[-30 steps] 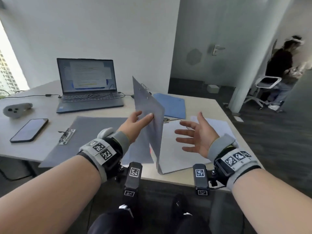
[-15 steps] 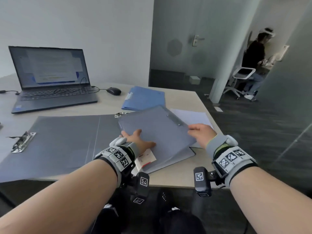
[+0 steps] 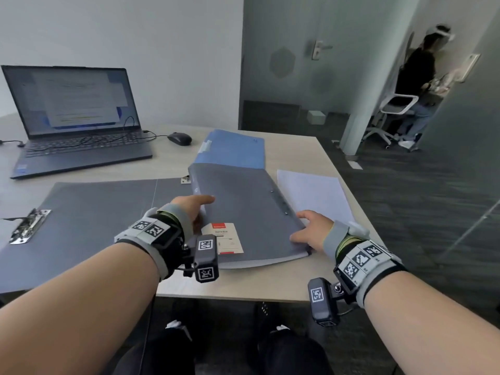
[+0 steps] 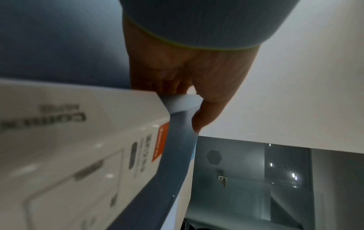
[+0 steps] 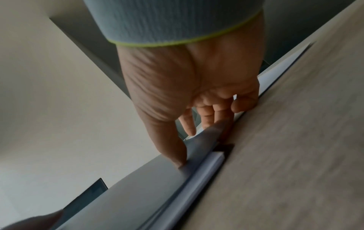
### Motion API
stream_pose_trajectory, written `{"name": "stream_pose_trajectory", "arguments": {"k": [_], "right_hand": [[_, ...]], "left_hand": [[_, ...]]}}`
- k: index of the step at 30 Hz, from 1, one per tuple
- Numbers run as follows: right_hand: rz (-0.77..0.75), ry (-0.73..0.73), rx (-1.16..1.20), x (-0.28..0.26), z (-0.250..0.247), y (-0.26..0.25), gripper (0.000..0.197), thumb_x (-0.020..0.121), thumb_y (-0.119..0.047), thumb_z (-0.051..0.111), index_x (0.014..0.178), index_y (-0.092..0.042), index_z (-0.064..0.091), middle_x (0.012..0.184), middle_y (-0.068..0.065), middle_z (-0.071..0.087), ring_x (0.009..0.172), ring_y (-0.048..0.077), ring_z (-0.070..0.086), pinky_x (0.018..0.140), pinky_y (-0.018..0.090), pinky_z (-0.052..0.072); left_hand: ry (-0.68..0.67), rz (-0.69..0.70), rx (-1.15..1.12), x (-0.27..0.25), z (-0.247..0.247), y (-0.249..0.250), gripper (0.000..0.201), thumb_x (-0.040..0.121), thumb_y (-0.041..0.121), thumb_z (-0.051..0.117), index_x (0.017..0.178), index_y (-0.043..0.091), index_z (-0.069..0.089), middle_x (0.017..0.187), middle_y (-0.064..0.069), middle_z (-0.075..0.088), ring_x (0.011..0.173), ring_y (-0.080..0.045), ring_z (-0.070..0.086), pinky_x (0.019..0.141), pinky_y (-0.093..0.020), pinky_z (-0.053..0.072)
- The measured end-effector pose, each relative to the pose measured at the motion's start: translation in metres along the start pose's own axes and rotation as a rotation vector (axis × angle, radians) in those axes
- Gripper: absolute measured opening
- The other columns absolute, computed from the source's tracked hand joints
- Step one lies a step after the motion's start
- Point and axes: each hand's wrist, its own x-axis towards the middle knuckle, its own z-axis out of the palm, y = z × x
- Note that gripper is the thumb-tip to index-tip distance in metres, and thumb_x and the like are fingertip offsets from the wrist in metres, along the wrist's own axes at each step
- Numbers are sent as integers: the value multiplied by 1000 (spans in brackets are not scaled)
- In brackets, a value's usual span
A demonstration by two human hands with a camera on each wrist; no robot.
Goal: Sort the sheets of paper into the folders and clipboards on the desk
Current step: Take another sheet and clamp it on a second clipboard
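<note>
A closed grey folder (image 3: 243, 209) with a white and red label (image 3: 226, 238) lies at the desk's near right. A stack of white sheets (image 3: 270, 261) shows along its front edge. My left hand (image 3: 193, 209) grips its left edge, thumb on top and fingers underneath, as the left wrist view (image 4: 187, 70) shows. My right hand (image 3: 311, 231) pinches the right edge, thumb on the cover (image 5: 138, 186) and fingers past the rim. A loose white sheet (image 3: 311, 196) lies on the desk just right of the folder.
A large grey folder (image 3: 94, 226) lies open on the left with a metal clip (image 3: 27, 226). A blue folder (image 3: 232, 150) sits behind, with a laptop (image 3: 75, 117) and mouse (image 3: 180, 138) farther back. The desk edge (image 3: 243, 296) is near. A person (image 3: 416, 85) sits far right.
The folder cover, held upright a second ago, came down shut. My left hand slid from the cover to the left edge; my right hand came down onto the right edge.
</note>
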Motion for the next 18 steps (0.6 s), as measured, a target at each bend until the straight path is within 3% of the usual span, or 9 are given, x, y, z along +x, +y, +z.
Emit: {"name": "stream_pose_trajectory", "arguments": {"k": [2, 5, 6, 9, 10, 14, 18], "right_hand": [[1, -38, -34, 0, -2, -2, 75, 78, -30, 74, 146, -25, 41, 127, 7, 60, 89, 19, 60, 76, 23, 44], [13, -60, -38, 2, -2, -5, 73, 80, -40, 71, 145, -21, 43, 140, 4, 54, 116, 23, 58, 93, 26, 43], [32, -70, -20, 3, -1, -6, 68, 83, -45, 69, 142, -20, 45, 135, 5, 58, 112, 24, 60, 89, 26, 45], [83, -98, 63, -1, 1, -16, 49, 89, -58, 54, 119, -19, 52, 87, 5, 67, 62, 19, 60, 55, 23, 44], [88, -103, 54, -2, 0, -19, 51, 89, -63, 48, 111, -17, 54, 80, 5, 67, 56, 19, 57, 53, 22, 42], [66, -156, 90, 4, 3, -35, 61, 88, -72, 39, 104, -18, 61, 82, 7, 68, 57, 22, 57, 53, 25, 44], [98, -226, 518, 8, 5, -59, 62, 78, -76, 52, 109, -25, 68, 103, 10, 70, 83, 30, 67, 60, 34, 56]], "left_hand": [[-112, 24, -16, -11, 0, -2, 33, 81, 6, 76, 108, 3, 57, 77, -14, 71, 67, -33, 68, 61, -49, 60], [-211, 111, -47, -15, -1, -4, 46, 82, -5, 69, 120, 16, 53, 101, -14, 70, 75, -34, 71, 59, -45, 60], [-213, 140, -61, -15, -4, -1, 48, 82, -6, 68, 121, 18, 53, 103, -15, 70, 75, -35, 71, 59, -45, 60], [-219, 245, -36, -14, -18, 14, 52, 80, -2, 68, 124, 23, 56, 100, -18, 71, 64, -36, 69, 55, -41, 58], [-226, 275, -15, -16, -22, 20, 53, 79, -1, 68, 125, 24, 56, 99, -18, 71, 61, -36, 68, 55, -39, 57], [-255, 344, -37, -14, -43, 39, 52, 81, -1, 65, 126, 24, 58, 95, -17, 72, 57, -33, 67, 51, -36, 56], [-243, 371, -142, -5, -60, 50, 50, 81, -2, 62, 125, 21, 60, 99, -19, 71, 63, -33, 69, 57, -39, 59]]}}
